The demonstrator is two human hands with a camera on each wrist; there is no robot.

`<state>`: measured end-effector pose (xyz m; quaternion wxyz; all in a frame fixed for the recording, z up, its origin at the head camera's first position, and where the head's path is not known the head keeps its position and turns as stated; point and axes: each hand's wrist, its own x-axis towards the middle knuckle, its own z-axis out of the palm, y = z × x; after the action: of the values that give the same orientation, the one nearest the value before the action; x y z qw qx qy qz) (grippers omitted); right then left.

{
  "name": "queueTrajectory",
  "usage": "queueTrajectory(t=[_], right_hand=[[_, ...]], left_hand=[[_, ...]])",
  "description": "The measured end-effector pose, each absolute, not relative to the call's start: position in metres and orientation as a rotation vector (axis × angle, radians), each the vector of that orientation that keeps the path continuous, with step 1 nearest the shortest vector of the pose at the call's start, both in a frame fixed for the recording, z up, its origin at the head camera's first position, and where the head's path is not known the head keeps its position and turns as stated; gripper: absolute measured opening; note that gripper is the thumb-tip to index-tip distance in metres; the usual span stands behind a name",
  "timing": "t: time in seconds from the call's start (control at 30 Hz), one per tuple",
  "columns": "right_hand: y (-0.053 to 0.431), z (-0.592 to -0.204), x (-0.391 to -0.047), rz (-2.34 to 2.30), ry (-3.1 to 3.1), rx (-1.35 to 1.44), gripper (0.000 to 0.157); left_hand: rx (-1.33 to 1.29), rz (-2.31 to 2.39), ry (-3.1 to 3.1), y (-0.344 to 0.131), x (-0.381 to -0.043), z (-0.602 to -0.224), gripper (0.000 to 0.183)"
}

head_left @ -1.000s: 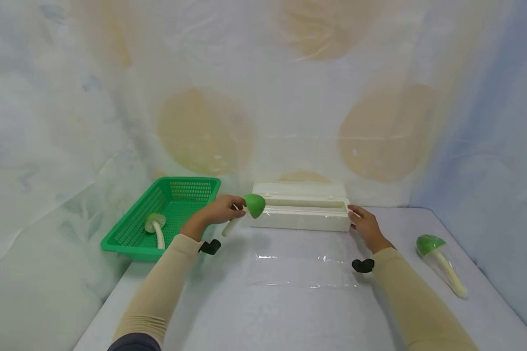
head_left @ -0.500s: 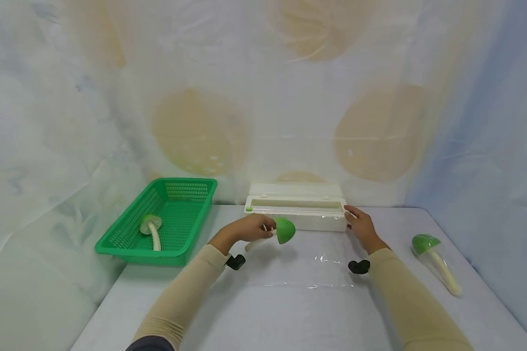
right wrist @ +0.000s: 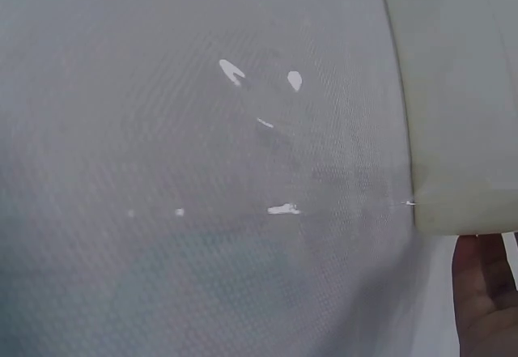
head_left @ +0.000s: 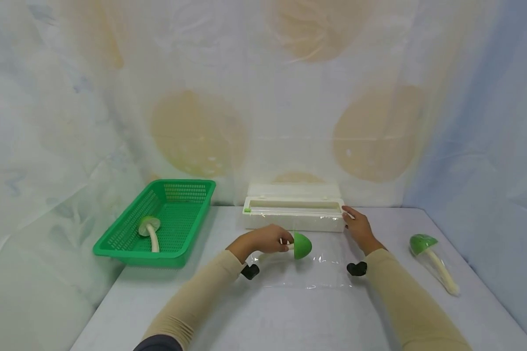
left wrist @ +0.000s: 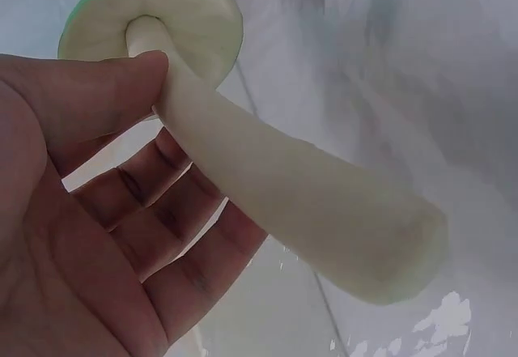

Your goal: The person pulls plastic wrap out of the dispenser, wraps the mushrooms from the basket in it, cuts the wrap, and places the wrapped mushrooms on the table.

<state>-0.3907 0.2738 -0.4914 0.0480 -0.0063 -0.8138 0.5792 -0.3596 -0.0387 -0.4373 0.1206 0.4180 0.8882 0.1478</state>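
Head view: the left hand (head_left: pixel 265 239) pinches a mushroom (head_left: pixel 303 245) by its stem, just below the green cap, over clear film (head_left: pixel 307 279); its cap points right, apart from the right hand (head_left: pixel 359 229). That hand's fingers, fairly straight, touch the right end of the box (head_left: pixel 294 223). Left of both hands, a basket (head_left: pixel 142 257) holds a second mushroom (head_left: pixel 150 228); a third mushroom (head_left: pixel 437 264), wrapped, lies right of them

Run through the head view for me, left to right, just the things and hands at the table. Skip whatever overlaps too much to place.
Green basket with a mushroom in it → left-hand grip → green cap of the mushroom it pinches → right-hand grip → wrapped mushroom.
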Motion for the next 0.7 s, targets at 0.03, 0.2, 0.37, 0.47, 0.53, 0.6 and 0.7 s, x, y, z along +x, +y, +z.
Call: queueTrajectory(t=[0.03, 0.2, 0.37, 0.47, 0.53, 0.6, 0.7], right_hand=[[0.274, -0.492, -0.390, 1.747, -2.480, -0.008, 0.048], [0.274, -0.494, -0.391, 1.646, -2.499, 0.010, 0.047], [0.272, -0.493, -0.389, 1.613, -2.542, -0.011, 0.048], [0.272, -0.493, -0.389, 1.596, -2.565, -0.010, 0.049], [0.272, -0.492, -0.389, 1.574, -2.579, 0.002, 0.049], [0.272, -0.492, -0.389, 1.547, -2.585, 0.018, 0.049], [0.272, -0.490, -0.389, 1.532, -2.576, 0.027, 0.048]], left_hand=[[1.227, 0.423, 2.592, -0.036, -0.358, -0.439, 0.023], [1.247, 0.376, 2.583, -0.023, -0.354, -0.446, 0.024], [1.255, 0.353, 2.567, -0.018, -0.352, -0.451, 0.024], [1.259, 0.348, 2.557, -0.017, -0.352, -0.453, 0.024], [1.258, 0.351, 2.549, -0.016, -0.352, -0.453, 0.024], [1.252, 0.358, 2.545, -0.015, -0.353, -0.453, 0.025], [1.252, 0.369, 2.536, -0.014, -0.354, -0.454, 0.025]])
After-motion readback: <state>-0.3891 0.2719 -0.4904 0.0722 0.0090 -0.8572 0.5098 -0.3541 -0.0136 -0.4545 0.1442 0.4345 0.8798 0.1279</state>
